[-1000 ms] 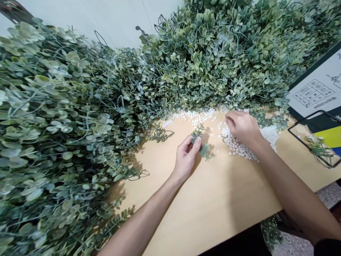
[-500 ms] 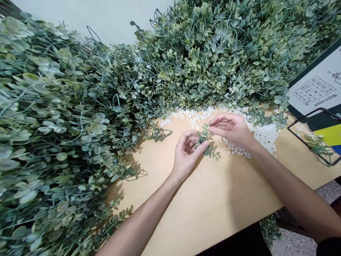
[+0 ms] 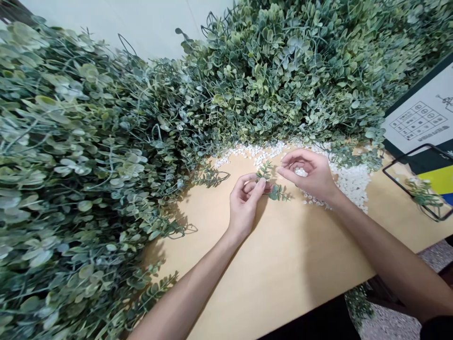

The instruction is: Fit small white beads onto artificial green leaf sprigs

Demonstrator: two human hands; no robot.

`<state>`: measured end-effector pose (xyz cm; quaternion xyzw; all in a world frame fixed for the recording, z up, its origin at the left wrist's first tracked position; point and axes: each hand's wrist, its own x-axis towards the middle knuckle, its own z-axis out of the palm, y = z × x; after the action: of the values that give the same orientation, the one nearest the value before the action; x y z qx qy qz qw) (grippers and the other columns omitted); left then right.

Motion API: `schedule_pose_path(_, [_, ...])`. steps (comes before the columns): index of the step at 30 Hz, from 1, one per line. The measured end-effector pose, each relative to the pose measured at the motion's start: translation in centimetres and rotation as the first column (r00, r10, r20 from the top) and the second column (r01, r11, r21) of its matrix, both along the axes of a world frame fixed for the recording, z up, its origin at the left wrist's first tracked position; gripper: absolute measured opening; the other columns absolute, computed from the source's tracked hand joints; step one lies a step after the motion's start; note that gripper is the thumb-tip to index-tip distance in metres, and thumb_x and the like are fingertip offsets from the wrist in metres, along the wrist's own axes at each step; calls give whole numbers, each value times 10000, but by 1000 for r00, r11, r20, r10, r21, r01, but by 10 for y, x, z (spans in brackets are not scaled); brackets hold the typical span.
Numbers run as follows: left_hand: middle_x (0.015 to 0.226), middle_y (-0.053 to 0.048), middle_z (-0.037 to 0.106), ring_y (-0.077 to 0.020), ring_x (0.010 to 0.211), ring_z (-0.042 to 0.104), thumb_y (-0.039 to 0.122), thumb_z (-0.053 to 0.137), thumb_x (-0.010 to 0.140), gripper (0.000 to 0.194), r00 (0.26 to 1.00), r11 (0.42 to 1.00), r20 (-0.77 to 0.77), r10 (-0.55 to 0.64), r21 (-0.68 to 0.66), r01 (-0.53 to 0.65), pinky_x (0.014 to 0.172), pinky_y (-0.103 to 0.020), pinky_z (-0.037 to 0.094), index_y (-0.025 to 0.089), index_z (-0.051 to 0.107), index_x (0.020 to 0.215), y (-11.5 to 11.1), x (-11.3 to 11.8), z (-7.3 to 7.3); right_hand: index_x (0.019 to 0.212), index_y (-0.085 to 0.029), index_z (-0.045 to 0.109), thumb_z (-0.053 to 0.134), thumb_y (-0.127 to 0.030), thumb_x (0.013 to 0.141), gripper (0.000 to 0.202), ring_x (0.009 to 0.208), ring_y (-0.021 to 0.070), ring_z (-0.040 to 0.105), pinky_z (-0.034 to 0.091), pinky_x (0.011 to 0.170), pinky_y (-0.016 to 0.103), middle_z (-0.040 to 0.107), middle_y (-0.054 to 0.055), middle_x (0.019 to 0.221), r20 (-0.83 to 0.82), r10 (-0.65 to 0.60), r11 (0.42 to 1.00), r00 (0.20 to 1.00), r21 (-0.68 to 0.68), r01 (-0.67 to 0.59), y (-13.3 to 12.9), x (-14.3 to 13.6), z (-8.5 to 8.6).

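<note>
My left hand (image 3: 244, 200) pinches a small green leafy sprig (image 3: 264, 171) between thumb and fingers, just above the wooden table (image 3: 255, 274). More leaves show to the right of the thumb; whether they belong to the same sprig I cannot tell. My right hand (image 3: 306, 172) is just to the right, apart from the sprig. Its fingers are curved, with a gap between thumb and forefinger and nothing visible in them. Small white pieces (image 3: 354, 184) lie scattered under and behind my right hand, some showing through the ring of its fingers.
A thick mass of green artificial foliage (image 3: 269, 85) borders the table at the back and left. Loose sprigs (image 3: 210, 178) lie at its edge. To the right stand a black wire frame (image 3: 387, 172) and a board with a printed sheet (image 3: 417, 120).
My right hand has come away from the sprig and moved slightly right. My left hand has shifted and turned a little, and the sprig's leaves point up more.
</note>
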<state>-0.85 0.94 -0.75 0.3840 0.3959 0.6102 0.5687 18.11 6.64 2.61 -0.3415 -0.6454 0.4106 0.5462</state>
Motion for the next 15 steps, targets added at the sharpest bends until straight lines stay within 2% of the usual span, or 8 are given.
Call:
schedule_pose_path(7, [902, -52, 820, -193, 873, 793, 395, 825, 875, 335, 1000, 999, 25, 0, -38, 1, 857, -332, 606, 184, 672, 1085, 1, 1, 4, 988, -205, 754, 752, -99, 837, 184, 756, 137, 696, 576, 686, 279, 783, 27, 952, 194, 24, 968, 981, 241, -71, -6, -6, -4])
schedule_pose_path(15, [865, -34, 817, -202, 868, 801, 399, 833, 868, 352, 999, 999, 33, -16, -51, 18, 855, -341, 612, 196, 653, 1091, 0, 2, 5, 980, -199, 754, 716, -75, 839, 192, 718, 121, 670, 541, 638, 259, 784, 21, 918, 226, 11, 950, 974, 302, -81, -8, -6, -1])
